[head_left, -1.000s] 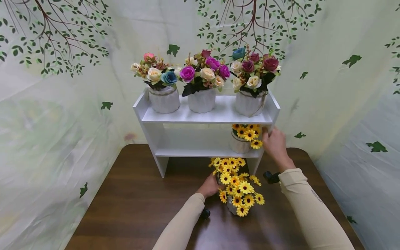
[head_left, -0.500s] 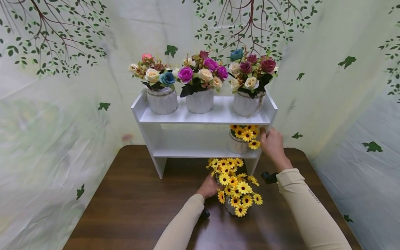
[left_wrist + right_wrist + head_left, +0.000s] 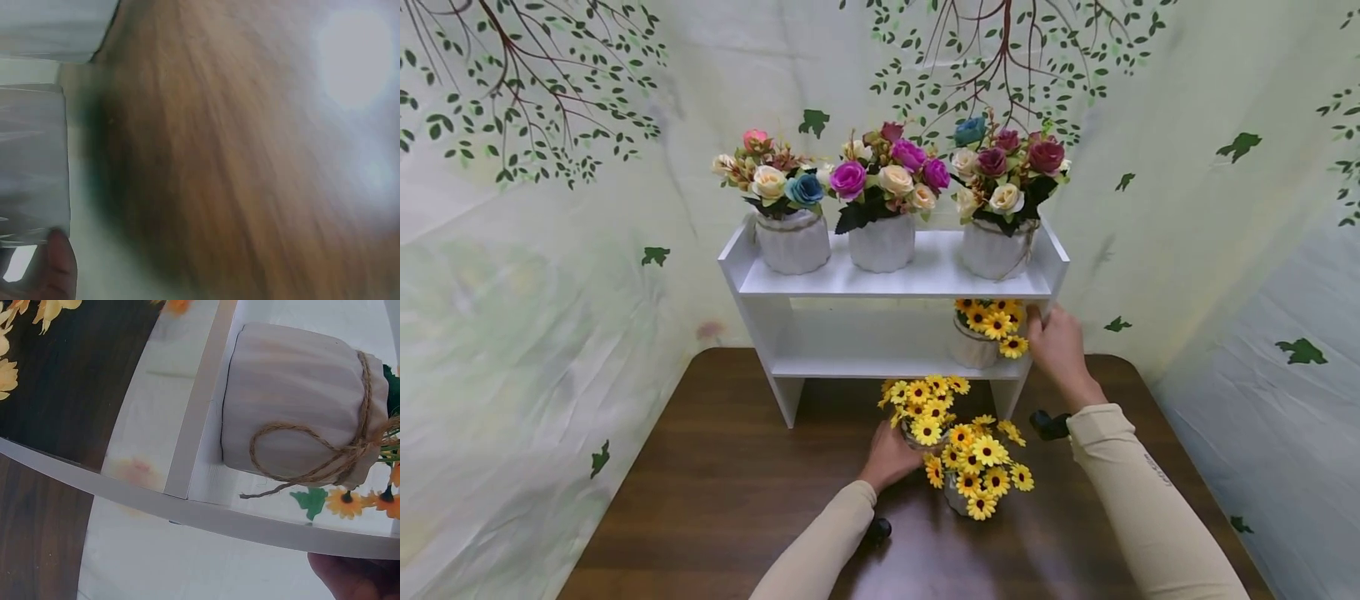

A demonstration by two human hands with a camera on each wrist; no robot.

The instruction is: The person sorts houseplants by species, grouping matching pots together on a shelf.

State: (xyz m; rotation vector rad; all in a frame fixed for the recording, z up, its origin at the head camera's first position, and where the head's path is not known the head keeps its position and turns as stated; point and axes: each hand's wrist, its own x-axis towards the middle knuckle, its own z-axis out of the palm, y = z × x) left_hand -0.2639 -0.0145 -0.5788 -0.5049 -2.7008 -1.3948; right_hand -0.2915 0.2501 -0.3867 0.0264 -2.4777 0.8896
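My left hand (image 3: 891,457) grips a pot of yellow daisies (image 3: 927,429) in front of the shelf, low over the table. In the left wrist view, my thumb (image 3: 60,267) lies against the white pot (image 3: 31,165). Close by on the right, a second daisy pot (image 3: 957,493) stands on the table. My right hand (image 3: 1060,346) holds the right side panel of the white shelf (image 3: 850,367), its fingers partly hidden. Just inside that panel, a third daisy pot (image 3: 976,346) stands on the middle shelf; the right wrist view shows its twine bow (image 3: 350,450).
Three pots of artificial roses stand on the top board: a left pot (image 3: 793,242), a middle pot (image 3: 882,243) and a right pot (image 3: 996,248). Below is a dark wooden table (image 3: 715,492). A leaf-printed cloth (image 3: 550,333) hangs behind and at the sides.
My left hand has shifted a little to the left with its daisy pot, which now overlaps the front daisy pot less. The right hand stays at the side panel.
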